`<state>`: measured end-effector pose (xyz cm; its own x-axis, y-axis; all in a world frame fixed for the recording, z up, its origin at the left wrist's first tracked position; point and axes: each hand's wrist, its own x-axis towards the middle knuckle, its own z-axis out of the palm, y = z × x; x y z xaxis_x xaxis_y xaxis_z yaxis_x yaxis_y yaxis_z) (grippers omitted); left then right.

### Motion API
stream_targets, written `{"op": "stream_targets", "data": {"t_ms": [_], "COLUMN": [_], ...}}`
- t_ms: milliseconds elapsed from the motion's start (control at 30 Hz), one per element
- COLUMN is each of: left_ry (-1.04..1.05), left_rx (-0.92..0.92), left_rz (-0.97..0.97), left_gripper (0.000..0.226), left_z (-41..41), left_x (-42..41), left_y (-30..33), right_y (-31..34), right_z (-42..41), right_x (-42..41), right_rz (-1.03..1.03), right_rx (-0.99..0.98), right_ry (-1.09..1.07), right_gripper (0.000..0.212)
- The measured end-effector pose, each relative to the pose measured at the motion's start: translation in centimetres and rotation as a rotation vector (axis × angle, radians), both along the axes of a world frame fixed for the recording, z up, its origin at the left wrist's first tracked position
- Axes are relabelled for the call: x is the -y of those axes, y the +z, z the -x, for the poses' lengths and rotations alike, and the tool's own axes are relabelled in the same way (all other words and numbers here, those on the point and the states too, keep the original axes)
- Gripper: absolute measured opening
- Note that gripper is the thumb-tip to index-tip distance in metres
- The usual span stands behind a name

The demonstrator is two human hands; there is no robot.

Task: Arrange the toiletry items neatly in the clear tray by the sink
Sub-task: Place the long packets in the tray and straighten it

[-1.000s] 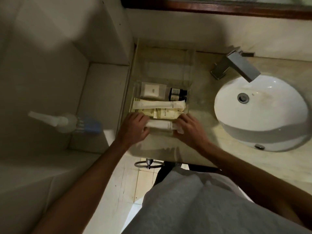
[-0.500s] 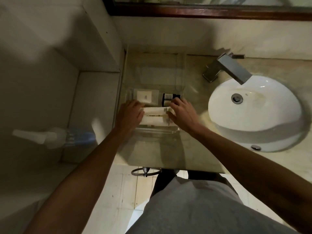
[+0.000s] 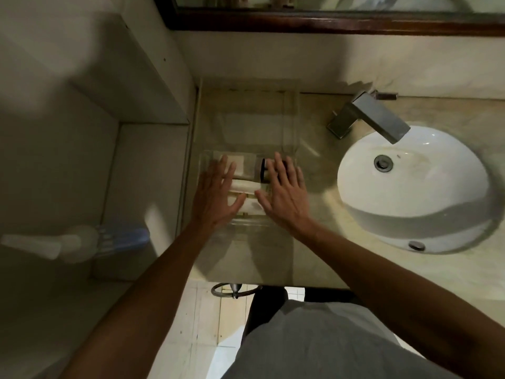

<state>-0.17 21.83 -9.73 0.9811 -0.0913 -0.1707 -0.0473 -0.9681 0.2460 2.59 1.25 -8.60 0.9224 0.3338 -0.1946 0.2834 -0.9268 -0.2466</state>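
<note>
A clear tray sits on the counter left of the sink. Inside it lie white tubes, a small white packet at the back left and a dark-capped bottle at the back right. My left hand hovers flat over the tray's left side with fingers spread, holding nothing. My right hand is spread flat over the right side, covering most of the bottle. The hands hide much of the tubes.
A white basin with a square metal tap lies to the right. A tall clear box stands behind the tray. A wall ledge runs along the left, with a white and blue brush below. A towel ring hangs under the counter edge.
Both hands let go of the tube they were holding, moved back over the tray and opened flat with fingers spread. The tubes now lie in the tray.
</note>
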Motion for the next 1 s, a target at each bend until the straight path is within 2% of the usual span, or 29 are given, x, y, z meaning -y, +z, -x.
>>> {"op": "stream_targets", "data": {"t_ms": [167, 300, 433, 500, 600, 800, 1000], "left_ry": [0.037, 0.049, 0.319, 0.422, 0.404, 0.258, 0.188], "left_rx": [-0.061, -0.051, -0.002, -0.075, -0.168, -0.221, -0.177], "left_rz": [0.004, 0.047, 0.188, 0.241, 0.198, 0.048, 0.026], "left_gripper": [0.085, 0.088, 0.115, 0.128, 0.135, 0.133, 0.132], "left_z": [0.2, 0.1, 3.1, 5.2, 6.6, 4.2, 2.9], "left_x": [0.1, 0.0, -1.2, -2.5, -4.2, -5.3, -5.4], "left_y": [-2.6, -1.4, 0.5, 0.7, 0.4, 0.3, 0.9], "right_y": [-2.5, -1.9, -0.3, -0.6, -2.3, -3.4, -2.8], "right_z": [0.0, -0.3, 1.7, 3.3, 4.1, 2.0, 0.8], "right_x": [-0.3, -0.4, 2.8, 5.1, 7.0, 6.7, 7.0], "right_rz": [0.079, 0.022, -0.191, -0.146, 0.044, 0.161, 0.024], "right_rx": [-0.05, -0.075, -0.054, -0.101, -0.173, -0.148, -0.077], "right_ry": [0.011, 0.021, -0.027, 0.017, 0.052, 0.134, 0.151], "right_gripper": [0.079, 0.083, 0.11, 0.126, 0.135, 0.127, 0.115]}}
